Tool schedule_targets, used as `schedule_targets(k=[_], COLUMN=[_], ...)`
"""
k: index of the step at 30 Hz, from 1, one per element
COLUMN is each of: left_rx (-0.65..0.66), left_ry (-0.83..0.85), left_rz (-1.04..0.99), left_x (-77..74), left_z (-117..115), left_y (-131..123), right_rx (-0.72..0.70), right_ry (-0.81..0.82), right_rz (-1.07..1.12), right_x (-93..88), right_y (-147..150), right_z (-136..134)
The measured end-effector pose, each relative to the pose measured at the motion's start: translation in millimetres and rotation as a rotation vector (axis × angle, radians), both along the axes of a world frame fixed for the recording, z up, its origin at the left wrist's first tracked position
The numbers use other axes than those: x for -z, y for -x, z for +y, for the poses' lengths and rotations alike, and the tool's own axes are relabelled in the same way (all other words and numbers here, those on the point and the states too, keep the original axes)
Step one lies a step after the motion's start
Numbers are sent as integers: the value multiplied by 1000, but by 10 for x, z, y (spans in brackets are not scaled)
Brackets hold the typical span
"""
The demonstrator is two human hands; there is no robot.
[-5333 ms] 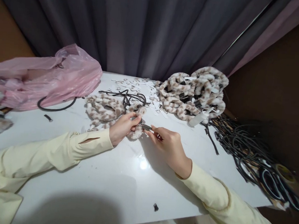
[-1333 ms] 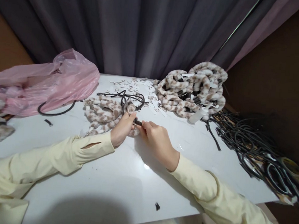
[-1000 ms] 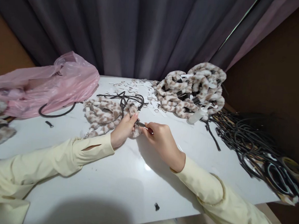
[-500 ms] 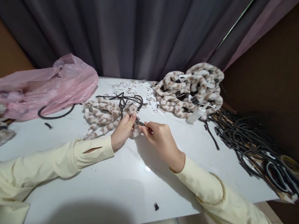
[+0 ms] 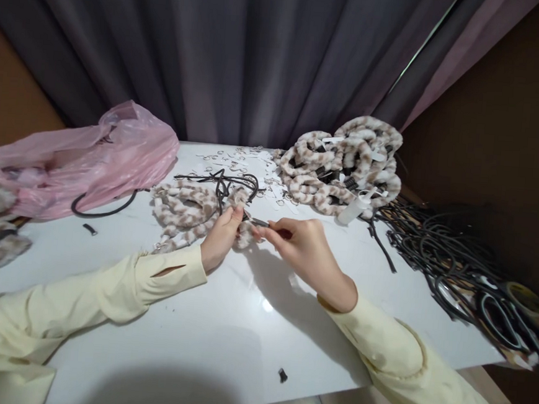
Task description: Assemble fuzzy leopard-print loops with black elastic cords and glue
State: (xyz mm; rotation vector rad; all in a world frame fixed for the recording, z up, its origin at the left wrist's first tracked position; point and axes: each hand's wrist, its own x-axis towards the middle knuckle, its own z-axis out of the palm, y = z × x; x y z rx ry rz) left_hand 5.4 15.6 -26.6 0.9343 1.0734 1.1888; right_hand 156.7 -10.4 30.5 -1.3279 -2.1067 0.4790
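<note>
A: Your camera's position?
B: Worn on your head, facing forward and down across the white table [image 5: 197,352] to the dark curtain [image 5: 262,58] at twelve o'clock.
A: Range?
B: Near; your left hand [image 5: 221,240] and right hand [image 5: 314,255] lie around centre, sleeves [image 5: 104,291] at eight and four o'clock.

By the glossy white desk [image 5: 211,347] a pink plastic bag [image 5: 118,159] is carried at ten o'clock, a short black piece [image 5: 90,229] at nine, and flat spotted plush loops [image 5: 176,196] between ten and eleven, with dark cords [image 5: 238,178] laid just behind them. At twelve o'clock small metal rings and white tags [image 5: 240,159] are scattered, and at one a taller plush pile [image 5: 359,165] is stacked. A black cord tangle [image 5: 438,252] is heaped along the edge at three, while a small black scrap [image 5: 282,375] is seen near the front edge at five.
</note>
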Motion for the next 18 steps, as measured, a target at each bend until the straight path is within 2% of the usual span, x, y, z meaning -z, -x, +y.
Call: schedule_targets(k=[3,9,14,18], left_rx=[39,70,53,58], left_ry=[-91,-91,-75,-66], left_rz=[-66,-80,-80,-53], left_x=[-12,-16,-18,16], left_z=[-22,-17,-10,-2], left_y=[-19,-22,-23,-15], right_rx=[11,2,7,-19], right_ry=[93,255,280,240], right_rz=[92,141,147,128], right_x=[-59,-39,-26,-1], right_y=[-65,-63,-40,-26], right_z=[79,134,137,144])
